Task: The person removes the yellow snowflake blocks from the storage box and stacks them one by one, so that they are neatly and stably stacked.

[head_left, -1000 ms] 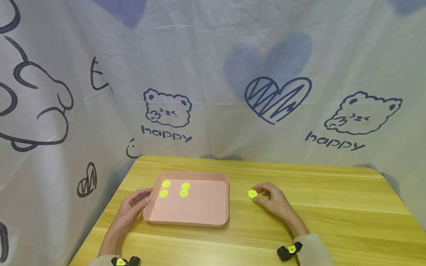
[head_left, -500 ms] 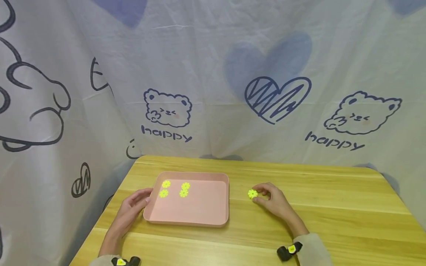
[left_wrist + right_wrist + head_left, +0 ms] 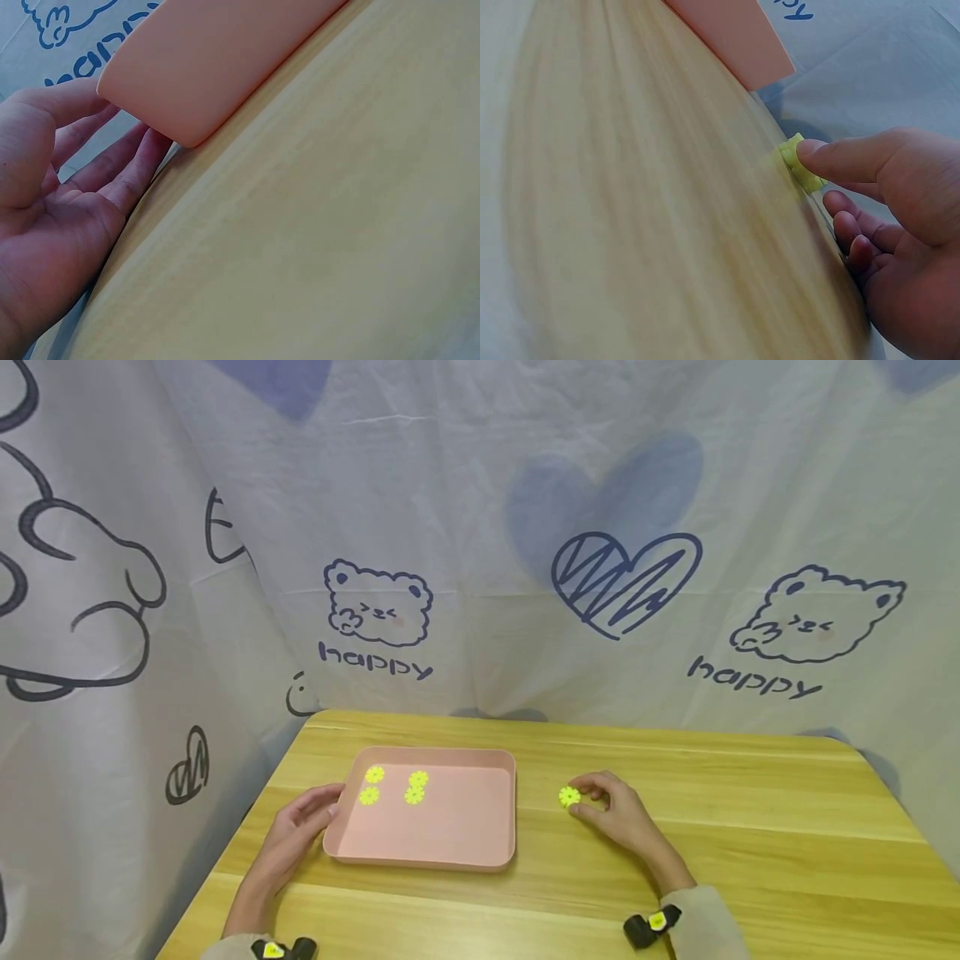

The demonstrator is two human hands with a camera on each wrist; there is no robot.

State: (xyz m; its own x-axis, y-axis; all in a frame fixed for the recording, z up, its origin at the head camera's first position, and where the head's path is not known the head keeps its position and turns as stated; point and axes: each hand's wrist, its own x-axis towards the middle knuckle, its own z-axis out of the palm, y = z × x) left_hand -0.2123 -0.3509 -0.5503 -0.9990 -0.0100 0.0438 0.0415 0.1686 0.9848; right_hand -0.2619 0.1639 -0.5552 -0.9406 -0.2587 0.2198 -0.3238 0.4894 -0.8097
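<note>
A shallow pink tray [image 3: 465, 827] lies on the wooden table, left of the middle. Several neon-yellow, flower-shaped plastic discs with notched rims rest inside it: two at its left, such as one disc [image 3: 369, 796], and two touching each other nearer the middle [image 3: 414, 796]. My left hand [image 3: 288, 835] rests its relaxed fingers and thumb against the tray's left side; in the left wrist view the thumb is at the upper rim and the other fingers lie lower, their tips partly hidden. To the right of the tray, my right hand [image 3: 618, 814] pinches one more yellow flower-shaped disc [image 3: 569, 797] between thumb and fingers, close over the table.
The wood-grain table [image 3: 750, 827] reaches right and forward of both hands. A pale printed curtain [image 3: 495, 527] hangs behind it and along its left side. Black cameras are strapped at both wrists, such as the right wrist camera [image 3: 642, 932].
Both hands, the tray and the discs stay in place. Only the curtain on the left shifts slightly.
</note>
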